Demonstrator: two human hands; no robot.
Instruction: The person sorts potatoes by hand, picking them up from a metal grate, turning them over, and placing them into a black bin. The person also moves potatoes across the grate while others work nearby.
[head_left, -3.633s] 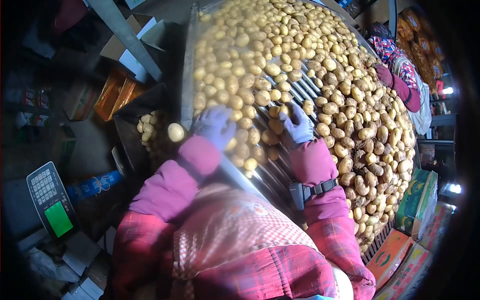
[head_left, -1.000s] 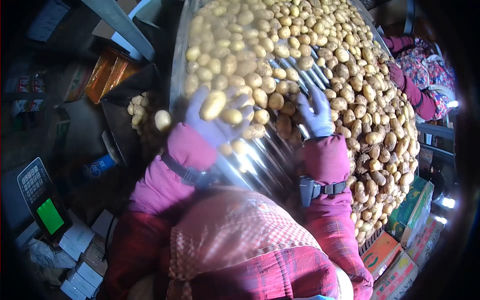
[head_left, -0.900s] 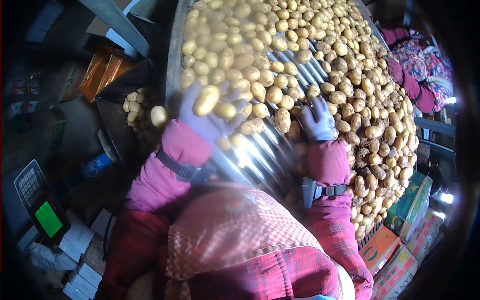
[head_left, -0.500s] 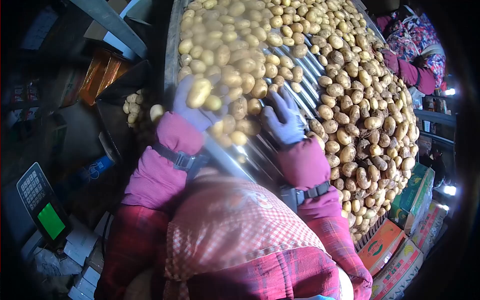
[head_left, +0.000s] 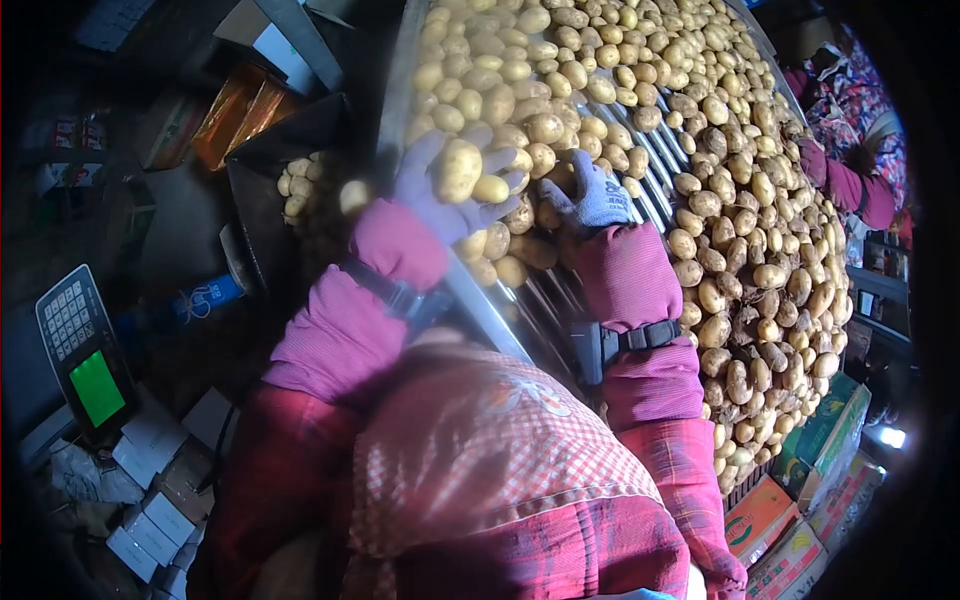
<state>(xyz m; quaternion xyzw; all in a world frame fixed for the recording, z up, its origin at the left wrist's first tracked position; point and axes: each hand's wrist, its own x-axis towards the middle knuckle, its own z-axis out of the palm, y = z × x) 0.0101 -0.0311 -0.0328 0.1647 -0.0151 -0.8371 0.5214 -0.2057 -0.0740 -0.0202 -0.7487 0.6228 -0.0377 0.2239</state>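
Gloved in pale purple, my left hand (head_left: 418, 188) is turned palm up at the left side of the sorting table. Two yellow potatoes (head_left: 459, 172) rest in it, one larger than the other, with its fingers spread behind them. My right hand (head_left: 600, 197), in a similar glove, reaches in among the loose potatoes (head_left: 543, 128) just right of the left hand. Its thumb and fingers are apart, close against potatoes, and some fingertips are hidden. Bare metal rollers (head_left: 655, 185) show to the right of this hand.
A dense heap of soil-marked potatoes (head_left: 750, 240) covers the table's right side. Left of the table stands a dark bin (head_left: 262, 225) with potatoes inside. A keypad display (head_left: 85, 350) glows green at far left. Cartons (head_left: 825, 430) stand lower right. Another person's sleeve (head_left: 862, 195) reaches in at upper right.
The camera view has shifted, so the table and hands sit further right. My left hand still carries the two potatoes. My right hand's fingers look more bent around the potatoes.
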